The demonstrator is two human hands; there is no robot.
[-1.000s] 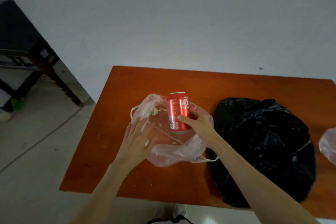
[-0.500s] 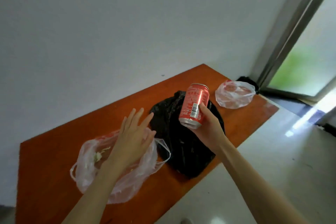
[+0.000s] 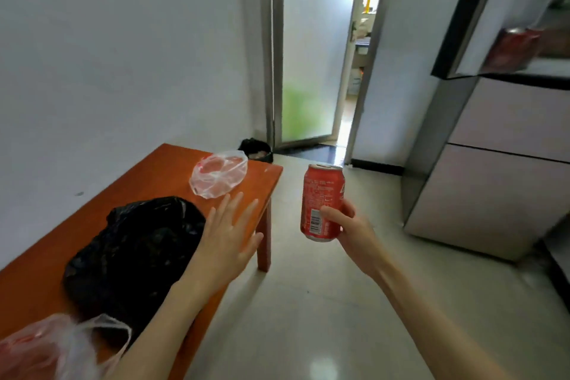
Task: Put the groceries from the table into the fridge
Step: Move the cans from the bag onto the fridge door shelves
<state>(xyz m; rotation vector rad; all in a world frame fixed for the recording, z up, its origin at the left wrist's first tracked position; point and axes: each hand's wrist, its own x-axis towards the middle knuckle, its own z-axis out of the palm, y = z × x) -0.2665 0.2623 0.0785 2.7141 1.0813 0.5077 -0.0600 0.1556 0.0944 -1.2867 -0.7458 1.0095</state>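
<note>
White wall and tiled floor; orange table at 9 o'clock carries a pink bag, black bag and clear bag. Left hand hovers flat, fingers spread, holding nothing. Right hand grips the red can upright, mid-air off the table. Fridge at 2 o'clock, door open. Best: keep can vertical, aim for a free shelf spot. Shelves are blurred and cropped; bag contents unreadable.

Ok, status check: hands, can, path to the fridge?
Right hand grips red can, upright, off table. Left hand open, empty, over table edge. Fridge ahead right, upper door open; floor between bare.
</note>
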